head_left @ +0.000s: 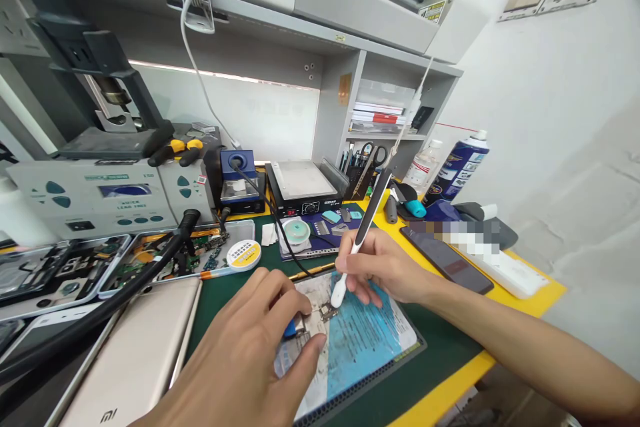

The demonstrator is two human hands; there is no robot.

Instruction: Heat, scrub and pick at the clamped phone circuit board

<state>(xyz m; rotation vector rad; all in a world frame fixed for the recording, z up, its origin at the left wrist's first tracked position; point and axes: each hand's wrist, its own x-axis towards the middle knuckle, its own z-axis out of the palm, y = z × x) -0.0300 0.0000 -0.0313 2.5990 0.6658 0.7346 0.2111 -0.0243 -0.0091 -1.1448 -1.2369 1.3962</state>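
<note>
A black-and-white toothbrush [367,213] is in my right hand [373,263], held like a pen and slanting down. Its white head rests at a small circuit board [327,311] on the mat; the bristles are hidden. My left hand [260,340] curls around a small blue-and-metal clamp [295,328] just left of the board, thumb on the near side and fingers on the far side. Part of the clamp is hidden behind those fingers. Under both lies a blue-and-white printed work pad [363,340] with dark stains.
A gold phone [137,347] and trays of phone parts [220,253] lie at the left, crossed by a black hose [145,273]. Behind stand a rework station [125,190] and a heating plate [303,180]. A dark phone [445,257] and spray can [457,167] are at the right.
</note>
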